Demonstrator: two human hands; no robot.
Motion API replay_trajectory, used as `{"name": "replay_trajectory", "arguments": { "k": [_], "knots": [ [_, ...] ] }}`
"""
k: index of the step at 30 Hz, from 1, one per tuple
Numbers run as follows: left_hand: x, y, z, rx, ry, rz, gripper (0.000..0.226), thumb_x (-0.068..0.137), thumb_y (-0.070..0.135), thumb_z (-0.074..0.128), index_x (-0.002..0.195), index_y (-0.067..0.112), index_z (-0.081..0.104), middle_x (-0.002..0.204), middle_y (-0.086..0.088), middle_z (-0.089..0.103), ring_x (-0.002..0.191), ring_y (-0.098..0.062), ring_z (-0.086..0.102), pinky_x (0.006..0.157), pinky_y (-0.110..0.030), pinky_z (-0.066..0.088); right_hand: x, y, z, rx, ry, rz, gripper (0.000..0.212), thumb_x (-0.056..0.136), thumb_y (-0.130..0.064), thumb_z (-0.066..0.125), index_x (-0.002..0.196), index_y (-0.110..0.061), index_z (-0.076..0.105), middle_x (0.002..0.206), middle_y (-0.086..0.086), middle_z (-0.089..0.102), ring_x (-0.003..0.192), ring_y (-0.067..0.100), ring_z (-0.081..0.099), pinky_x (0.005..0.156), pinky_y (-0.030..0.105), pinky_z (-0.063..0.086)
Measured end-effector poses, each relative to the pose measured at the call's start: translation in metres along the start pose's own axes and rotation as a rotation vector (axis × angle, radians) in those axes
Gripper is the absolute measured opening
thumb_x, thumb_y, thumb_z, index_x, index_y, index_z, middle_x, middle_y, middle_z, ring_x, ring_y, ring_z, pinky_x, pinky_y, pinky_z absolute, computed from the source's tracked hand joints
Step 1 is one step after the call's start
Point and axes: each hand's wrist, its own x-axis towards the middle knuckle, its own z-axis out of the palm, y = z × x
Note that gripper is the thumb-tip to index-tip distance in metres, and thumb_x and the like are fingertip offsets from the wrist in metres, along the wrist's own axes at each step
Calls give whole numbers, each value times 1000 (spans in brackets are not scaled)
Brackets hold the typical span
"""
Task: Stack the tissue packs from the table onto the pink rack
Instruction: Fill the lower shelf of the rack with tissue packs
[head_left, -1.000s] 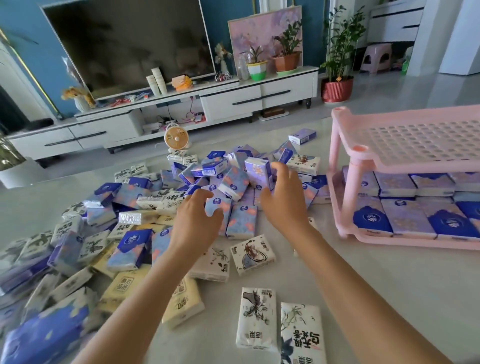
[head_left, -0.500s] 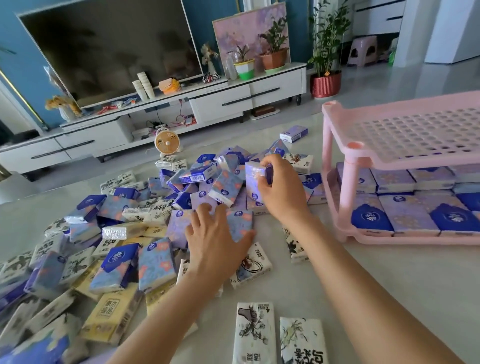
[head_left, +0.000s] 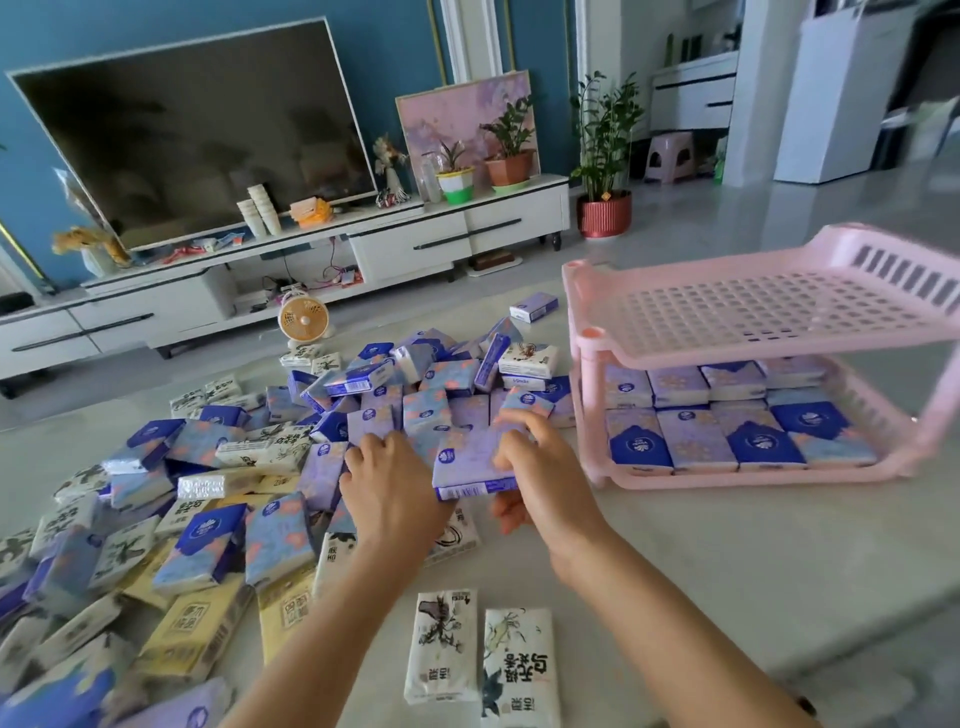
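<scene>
Our right hand (head_left: 545, 480) pinches a lilac plastic-wrapped tissue pack (head_left: 467, 460) over the heap (head_left: 208, 493) mid-tabletop (head_left: 727, 551). Our left hand (head_left: 389, 493) curls its fingers at its left edge, grip unclear. Bare tabletop reaches the pink plastic rack (head_left: 727, 343).

Counts, located from the pink rack (head_left: 727, 312): one rack, two tiers; at least eight tissue packs (head_left: 696, 439) show on its lower tier, in two rows. Left of the rack, a heap (head_left: 218, 519) too dense for you to count. Nearer you than the rack, two white packs (head_left: 441, 644). Beyond its far-left corner, one lone pack (head_left: 534, 305). In the grip of your right hand (head_left: 545, 478), one purple pack (head_left: 467, 462).
</scene>
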Motion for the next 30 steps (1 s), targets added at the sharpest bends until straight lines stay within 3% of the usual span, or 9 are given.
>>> {"name": "replay_trajectory", "arguments": {
  "k": [3, 6, 9, 13, 17, 22, 24, 27, 30],
  "knots": [
    [-37, 9, -20, -83, 33, 4, 57, 82, 54, 53, 113, 7, 46, 117, -11, 50, 112, -30, 45, 83, -36, 41, -26, -6, -29, 15, 37, 16, 14, 86, -9, 44, 90, -15, 55, 63, -5, 52, 42, 15, 37, 35, 16, 26],
    [-84, 28, -45, -111, 33, 79, 47, 79, 59, 44, 101, 18, 49, 101, 0, 51, 103, -23, 51, 70, -31, 38, -40, -6, -68, 68, 252, -10, 12, 87, -12, 46, 77, -15, 52, 47, -11, 48, 42, 13, 35, 34, 13, 24],
    [-120, 60, -55, -137, 70, 249, 39, 77, 62, 39, 95, 28, 45, 90, 9, 42, 101, -13, 51, 67, -26, 31, -37, -4, -108, 126, 540, -110, 15, 85, -9, 48, 73, -17, 46, 60, 2, 45, 48, 16, 35, 35, 15, 27],
    [-131, 128, -46, -339, 167, 312, 37, 77, 59, 39, 89, 26, 51, 89, 7, 56, 89, -16, 59, 63, -27, 39, -18, 6, -152, 98, 754, -147, 14, 70, -19, 57, 79, -19, 46, 69, 8, 55, 54, 19, 42, 50, 28, 30],
    [-109, 184, -10, -569, 189, 229, 46, 72, 52, 44, 86, 10, 59, 82, -8, 63, 80, -30, 62, 60, -35, 46, -3, 14, -169, 68, 807, -165, 30, 67, -23, 56, 91, -6, 52, 80, 13, 58, 65, 24, 50, 60, 32, 40],
    [-84, 200, 35, -407, 287, 160, 60, 56, 40, 83, 95, 0, 63, 69, -13, 57, 59, -30, 59, 49, -30, 47, 15, 14, -172, 10, 845, -193, 32, 64, -30, 53, 90, -11, 53, 82, 12, 59, 73, 31, 56, 75, 51, 51],
    [-84, 201, 46, -378, 270, 120, 64, 50, 40, 86, 94, 0, 65, 68, -12, 56, 59, -29, 57, 49, -29, 46, 19, 14, -172, 4, 822, -154, 24, 70, -25, 57, 89, -12, 51, 81, 11, 59, 73, 34, 59, 70, 47, 53],
    [-79, 204, 55, -325, 243, 106, 59, 49, 45, 85, 85, 2, 66, 64, -11, 54, 57, -27, 56, 47, -28, 43, 22, 17, -171, 5, 736, -98, 11, 79, -10, 56, 83, -7, 46, 65, 8, 44, 48, 23, 44, 42, 23, 42],
    [-72, 204, 59, -288, 246, 93, 57, 49, 47, 84, 81, 3, 66, 64, -11, 54, 57, -27, 55, 46, -28, 41, 23, 19, -169, -10, 675, -36, 15, 81, -12, 55, 90, -2, 50, 74, 16, 54, 51, 24, 50, 47, 26, 48]
  ]
}}
